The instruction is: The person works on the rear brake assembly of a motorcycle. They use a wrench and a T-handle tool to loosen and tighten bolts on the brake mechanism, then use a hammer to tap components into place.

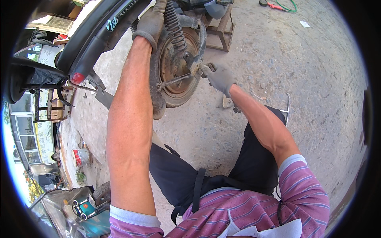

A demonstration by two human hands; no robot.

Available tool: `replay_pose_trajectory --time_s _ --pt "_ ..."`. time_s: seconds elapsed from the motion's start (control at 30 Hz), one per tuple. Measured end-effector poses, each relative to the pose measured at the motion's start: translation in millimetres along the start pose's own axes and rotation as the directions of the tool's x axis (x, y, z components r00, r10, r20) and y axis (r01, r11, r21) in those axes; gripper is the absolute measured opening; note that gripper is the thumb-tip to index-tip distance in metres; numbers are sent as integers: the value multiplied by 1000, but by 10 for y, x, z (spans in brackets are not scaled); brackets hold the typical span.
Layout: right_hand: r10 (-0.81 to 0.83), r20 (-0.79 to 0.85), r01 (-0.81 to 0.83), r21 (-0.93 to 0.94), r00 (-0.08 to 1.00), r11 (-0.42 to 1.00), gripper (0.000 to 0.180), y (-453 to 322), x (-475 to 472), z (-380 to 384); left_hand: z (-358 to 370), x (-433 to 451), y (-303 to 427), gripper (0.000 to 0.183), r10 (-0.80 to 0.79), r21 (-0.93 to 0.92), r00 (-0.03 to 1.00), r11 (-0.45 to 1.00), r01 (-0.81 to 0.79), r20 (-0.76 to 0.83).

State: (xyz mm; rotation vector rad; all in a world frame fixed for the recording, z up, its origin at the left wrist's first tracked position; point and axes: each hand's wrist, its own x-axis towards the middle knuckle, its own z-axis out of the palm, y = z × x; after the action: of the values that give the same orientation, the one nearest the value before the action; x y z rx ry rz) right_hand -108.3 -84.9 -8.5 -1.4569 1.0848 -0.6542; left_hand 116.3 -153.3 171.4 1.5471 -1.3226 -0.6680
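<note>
The rear wheel point(178, 64) of a scooter or moped, with a rusty rim, stands before me at the upper middle. A black coil-spring shock absorber point(175, 25) runs down to its axle area. My left hand point(148, 25), in a grey work glove, rests at the scooter's body beside the shock; its fingertips are partly hidden at the top edge. My right hand point(219, 78), gloved too, has thumb and fingers pinched at the axle end point(195, 68). Whatever small part lies between them is hard to make out. A metal rod point(175, 81) slants from there to the mudguard.
A rusty metal stand point(220, 34) is behind the wheel. On the rough concrete lie a T-handle wrench point(287, 104), a small metal block point(228, 101) and a red gauge with green hose point(275, 6). A bucket point(82, 157) and another vehicle point(86, 205) are at left.
</note>
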Motion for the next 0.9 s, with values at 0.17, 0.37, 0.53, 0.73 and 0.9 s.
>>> replay_pose_trajectory --time_s 0.17,0.37,0.53,0.73,0.9 --pt "-199 -65 196 -44 978 980 27 119 -11 82 -34 -11 -178 58 21 185 1000 983 -16 -22" --pt "-279 -142 289 53 950 956 27 119 -42 114 14 -70 -101 65 26 242 999 970 -16 -38" --pt "122 90 -122 0 989 993 29 11 65 10 9 -68 -148 66 83 231 996 970 -71 -43" --pt "-179 -101 190 110 979 976 30 63 -82 145 -6 -29 -130 65 29 240 999 971 -23 -21" --pt "-216 -136 224 45 967 974 31 74 -8 93 -3 -24 -121 63 30 240 1000 970 -28 -4"
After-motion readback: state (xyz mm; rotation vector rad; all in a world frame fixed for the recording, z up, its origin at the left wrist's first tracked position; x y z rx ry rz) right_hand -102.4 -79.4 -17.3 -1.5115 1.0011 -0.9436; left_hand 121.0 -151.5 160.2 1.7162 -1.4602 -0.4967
